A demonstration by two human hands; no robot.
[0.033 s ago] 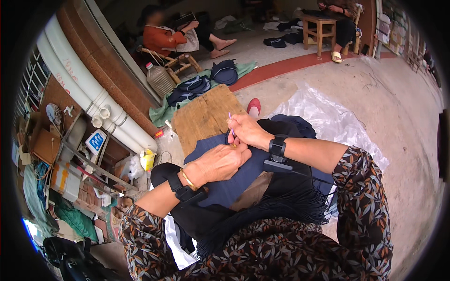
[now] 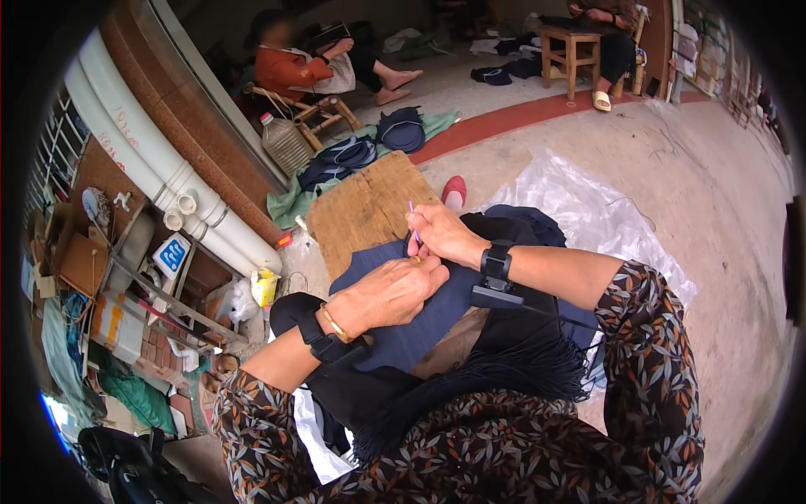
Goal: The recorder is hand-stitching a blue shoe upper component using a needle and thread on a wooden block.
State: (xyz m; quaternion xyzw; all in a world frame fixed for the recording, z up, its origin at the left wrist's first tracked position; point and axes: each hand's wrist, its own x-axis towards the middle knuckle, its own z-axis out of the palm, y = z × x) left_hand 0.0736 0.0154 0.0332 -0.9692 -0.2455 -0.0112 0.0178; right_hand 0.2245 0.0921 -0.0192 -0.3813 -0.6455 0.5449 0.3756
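A piece of navy-blue fabric [image 2: 411, 336] lies over my lap and onto the near end of a worn wooden board [image 2: 361, 202]. My left hand [image 2: 390, 294] is closed at the fabric's edge, pinching it close to the other hand; the fingertips are partly hidden. Just above it, my right hand [image 2: 447, 235] pinches a thin purple stick-like tool [image 2: 411, 207], whose tip goes down between the hands. A small dark bit shows beside the right fingers, too small to name. Across my lap hangs a bundle of thin black cords [image 2: 512, 370].
Clear plastic sheeting [image 2: 579, 210] covers floor at the right. Dark folded fabric [image 2: 401, 130] and a plastic jug [image 2: 285, 143] stand beyond the board. Left are white pipes [image 2: 159, 160] and cluttered shelves [image 2: 138, 290]. Two people sit farther back, one by a wooden stool [image 2: 571, 50].
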